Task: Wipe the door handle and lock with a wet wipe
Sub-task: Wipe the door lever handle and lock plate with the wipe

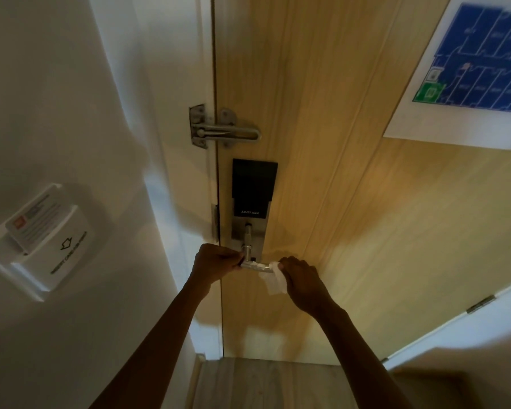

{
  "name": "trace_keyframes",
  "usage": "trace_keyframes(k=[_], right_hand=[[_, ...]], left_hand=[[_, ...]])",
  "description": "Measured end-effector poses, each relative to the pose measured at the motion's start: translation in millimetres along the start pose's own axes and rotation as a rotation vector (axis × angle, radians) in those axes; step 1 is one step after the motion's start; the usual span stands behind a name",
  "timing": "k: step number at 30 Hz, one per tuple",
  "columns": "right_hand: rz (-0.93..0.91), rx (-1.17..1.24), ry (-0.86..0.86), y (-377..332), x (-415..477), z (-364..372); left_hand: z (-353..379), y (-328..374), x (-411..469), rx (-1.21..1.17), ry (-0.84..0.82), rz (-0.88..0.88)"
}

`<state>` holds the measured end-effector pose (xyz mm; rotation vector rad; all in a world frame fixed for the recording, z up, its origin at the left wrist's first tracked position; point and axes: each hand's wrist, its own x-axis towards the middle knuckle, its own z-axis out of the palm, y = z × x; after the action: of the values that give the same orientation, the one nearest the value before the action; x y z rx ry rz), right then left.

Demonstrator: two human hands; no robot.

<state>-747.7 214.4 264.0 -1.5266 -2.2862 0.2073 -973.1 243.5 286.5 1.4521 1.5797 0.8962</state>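
Observation:
A silver lever door handle (252, 264) sticks out from a black and silver smart lock (252, 190) on a light wooden door (351, 202). My left hand (216, 261) pinches the handle's left end near its stem. My right hand (303, 278) holds a crumpled white wet wipe (273, 280) pressed against the handle's right end. The wipe hangs down below the lever. A silver swing-bar door guard (224, 129) sits above the lock, closed across the door gap.
A white key-card holder (46, 240) with a card in it is on the white wall to the left. A blue floor-plan sign (469, 66) hangs on the door at upper right. A door hinge (481, 304) shows at right, wooden floor (263, 385) below.

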Motion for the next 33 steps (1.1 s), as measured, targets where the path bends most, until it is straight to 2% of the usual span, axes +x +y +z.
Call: trace_keyframes(k=[3,7,10,12,14,16,17,20,22,27,31,33], right_hand=[[0.092,0.018,0.026,11,-4,-3],[0.052,0.058,0.006,-6,3,7],[0.179,0.195,-0.032,-1,6,1],[0.24,0.304,0.034,3,5,-11],[0.268,0.391,0.172,-1,9,-17],[0.306,0.43,0.284,-12,20,-16],[0.29,0.418,0.284,-17,25,-14],[0.158,0.253,0.106,-27,21,-2],[0.109,0.144,0.06,-28,10,3],[0.194,0.241,0.032,-22,26,-4],[0.144,0.077,-0.124,-23,27,2],[0.139,0.08,-0.092,-21,23,6]], left_hand=[[-1,-1,0,-0.027,-0.002,0.002],[-1,-1,1,-0.043,-0.012,-0.011],[-2,-1,1,-0.053,-0.032,-0.022],[-2,-2,2,-0.05,-0.049,-0.024],[-3,-3,4,-0.055,-0.07,-0.031],[-4,-4,5,-0.067,-0.087,-0.044],[-5,-3,4,-0.102,-0.093,-0.069],[-8,-1,4,-0.198,-0.107,-0.108],[-7,2,2,-0.229,-0.099,-0.133],[-4,7,-2,-0.34,-0.08,-0.245],[-2,5,2,-0.35,-0.051,-0.26],[-2,7,3,-0.362,-0.06,-0.272]])
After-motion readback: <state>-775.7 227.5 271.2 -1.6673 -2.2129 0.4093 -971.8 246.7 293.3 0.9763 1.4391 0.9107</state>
